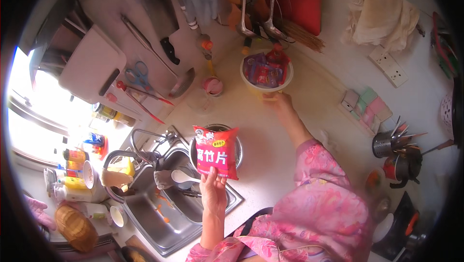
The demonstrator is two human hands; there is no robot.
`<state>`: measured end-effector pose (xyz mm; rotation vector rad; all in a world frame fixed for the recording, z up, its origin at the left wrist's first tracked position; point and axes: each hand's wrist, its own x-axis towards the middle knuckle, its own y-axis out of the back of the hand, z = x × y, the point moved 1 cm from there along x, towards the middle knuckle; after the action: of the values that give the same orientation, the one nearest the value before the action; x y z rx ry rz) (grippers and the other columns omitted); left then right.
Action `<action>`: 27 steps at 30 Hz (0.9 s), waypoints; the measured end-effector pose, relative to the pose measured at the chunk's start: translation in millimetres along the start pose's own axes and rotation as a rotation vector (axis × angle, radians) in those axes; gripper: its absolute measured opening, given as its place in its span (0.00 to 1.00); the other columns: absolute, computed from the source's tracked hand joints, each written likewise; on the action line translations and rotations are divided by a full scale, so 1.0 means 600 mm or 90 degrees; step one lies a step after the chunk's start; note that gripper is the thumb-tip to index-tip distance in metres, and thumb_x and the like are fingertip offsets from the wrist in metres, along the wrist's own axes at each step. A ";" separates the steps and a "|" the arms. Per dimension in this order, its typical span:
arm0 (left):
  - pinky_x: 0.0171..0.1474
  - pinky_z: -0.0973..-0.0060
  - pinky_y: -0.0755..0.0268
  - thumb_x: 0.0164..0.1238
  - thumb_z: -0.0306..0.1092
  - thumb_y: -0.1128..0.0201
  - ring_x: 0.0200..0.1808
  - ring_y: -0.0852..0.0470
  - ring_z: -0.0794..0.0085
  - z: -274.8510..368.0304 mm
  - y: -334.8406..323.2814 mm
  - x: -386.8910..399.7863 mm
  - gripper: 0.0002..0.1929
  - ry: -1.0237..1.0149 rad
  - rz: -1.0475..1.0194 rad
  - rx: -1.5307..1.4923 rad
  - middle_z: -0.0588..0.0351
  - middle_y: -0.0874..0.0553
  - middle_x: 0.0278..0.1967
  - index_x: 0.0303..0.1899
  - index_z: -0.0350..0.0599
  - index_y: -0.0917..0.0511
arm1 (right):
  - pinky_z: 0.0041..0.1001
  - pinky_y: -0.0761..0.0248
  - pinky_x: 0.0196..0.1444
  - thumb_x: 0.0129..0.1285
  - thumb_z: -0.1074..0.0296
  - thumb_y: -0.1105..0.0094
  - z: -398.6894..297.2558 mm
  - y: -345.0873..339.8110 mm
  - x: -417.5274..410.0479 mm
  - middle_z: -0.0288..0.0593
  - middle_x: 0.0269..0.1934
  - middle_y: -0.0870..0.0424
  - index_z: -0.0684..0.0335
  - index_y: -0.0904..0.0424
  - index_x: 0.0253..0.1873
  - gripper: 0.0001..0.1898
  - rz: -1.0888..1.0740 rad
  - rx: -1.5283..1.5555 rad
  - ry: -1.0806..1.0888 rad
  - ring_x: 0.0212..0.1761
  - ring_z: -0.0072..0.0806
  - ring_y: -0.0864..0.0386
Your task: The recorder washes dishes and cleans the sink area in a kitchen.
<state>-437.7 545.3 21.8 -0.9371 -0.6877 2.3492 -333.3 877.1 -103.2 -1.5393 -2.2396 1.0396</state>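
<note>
A puffed red plastic food packet (216, 153) with large white writing is held up in my left hand (213, 191), thumb on its front. It hides part of a round steel bowl (239, 152) by the sink. My right hand (279, 103) grips the near side of a pale yellow plastic tub (255, 89) with a white rim. Several small purple and red packets (264, 73) fill that tub, which is at the back of the white countertop (264, 135).
Left of my left hand is a double steel sink (145, 207) with a faucet (141, 153) and a white spoon (183, 176). A cleaver (161, 12), scissors (137, 75) and ladles (273, 22) hang behind. Rightward stand a divided box (366, 109) and a utensil holder (383, 145).
</note>
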 end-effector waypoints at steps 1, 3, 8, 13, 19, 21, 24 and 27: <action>0.52 0.71 0.27 0.65 0.29 0.39 0.50 0.20 0.69 -0.001 0.005 0.000 0.18 0.002 0.007 0.003 0.55 0.21 0.49 0.54 0.42 0.32 | 0.41 0.16 0.34 0.56 0.79 0.51 0.002 -0.008 0.018 0.55 0.43 0.20 0.77 0.30 0.48 0.14 -0.002 0.005 -0.001 0.41 0.43 0.17; 0.50 0.71 0.26 0.65 0.29 0.39 0.49 0.20 0.69 -0.005 0.005 0.002 0.18 -0.005 0.016 0.004 0.55 0.20 0.49 0.54 0.42 0.32 | 0.43 0.16 0.34 0.56 0.81 0.53 0.005 -0.019 0.060 0.55 0.43 0.21 0.75 0.31 0.50 0.16 0.074 -0.008 -0.028 0.40 0.43 0.17; 0.48 0.74 0.26 0.66 0.31 0.39 0.46 0.20 0.72 -0.004 -0.015 0.019 0.17 0.007 -0.002 0.069 0.57 0.20 0.47 0.54 0.42 0.31 | 0.43 0.18 0.41 0.59 0.79 0.56 -0.008 -0.028 0.137 0.56 0.46 0.22 0.75 0.31 0.51 0.15 0.080 -0.033 -0.068 0.45 0.42 0.19; 0.48 0.75 0.25 0.70 0.33 0.42 0.45 0.18 0.74 -0.001 -0.039 0.056 0.15 0.008 -0.037 0.139 0.57 0.18 0.47 0.54 0.41 0.30 | 0.41 0.19 0.31 0.61 0.75 0.51 -0.048 -0.015 0.207 0.54 0.43 0.20 0.71 0.32 0.52 0.15 0.144 -0.045 -0.103 0.36 0.44 0.17; 0.39 0.82 0.30 0.68 0.33 0.39 0.32 0.25 0.81 -0.013 -0.089 0.127 0.10 0.025 -0.025 0.174 0.61 0.21 0.35 0.44 0.40 0.27 | 0.38 0.19 0.31 0.63 0.68 0.52 -0.100 0.076 0.278 0.57 0.38 0.18 0.72 0.29 0.49 0.14 0.101 -0.152 -0.075 0.35 0.45 0.17; 0.36 0.82 0.32 0.68 0.33 0.40 0.30 0.26 0.82 -0.021 -0.100 0.162 0.07 0.050 -0.041 0.207 0.62 0.22 0.32 0.38 0.42 0.27 | 0.37 0.20 0.29 0.65 0.66 0.53 -0.110 0.079 0.291 0.57 0.37 0.18 0.71 0.28 0.49 0.14 0.119 -0.193 -0.058 0.33 0.45 0.17; 0.36 0.82 0.32 0.68 0.34 0.39 0.30 0.26 0.81 -0.043 -0.126 0.214 0.07 0.063 -0.069 0.213 0.62 0.21 0.32 0.36 0.44 0.27 | 0.35 0.21 0.30 0.61 0.65 0.49 -0.125 0.091 0.306 0.52 0.35 0.17 0.69 0.25 0.46 0.14 0.164 -0.261 -0.104 0.32 0.41 0.17; 0.43 0.76 0.26 0.71 0.35 0.44 0.40 0.19 0.73 -0.070 -0.163 0.255 0.11 0.085 -0.103 0.228 0.56 0.19 0.40 0.48 0.39 0.28 | 0.35 0.21 0.30 0.60 0.66 0.49 -0.138 0.119 0.312 0.52 0.34 0.17 0.69 0.25 0.47 0.15 0.127 -0.248 -0.114 0.33 0.40 0.18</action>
<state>-477.1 723.4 -16.1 -0.8338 -0.2656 2.1484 -314.9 1091.5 -127.7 -1.9272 -2.5722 0.8528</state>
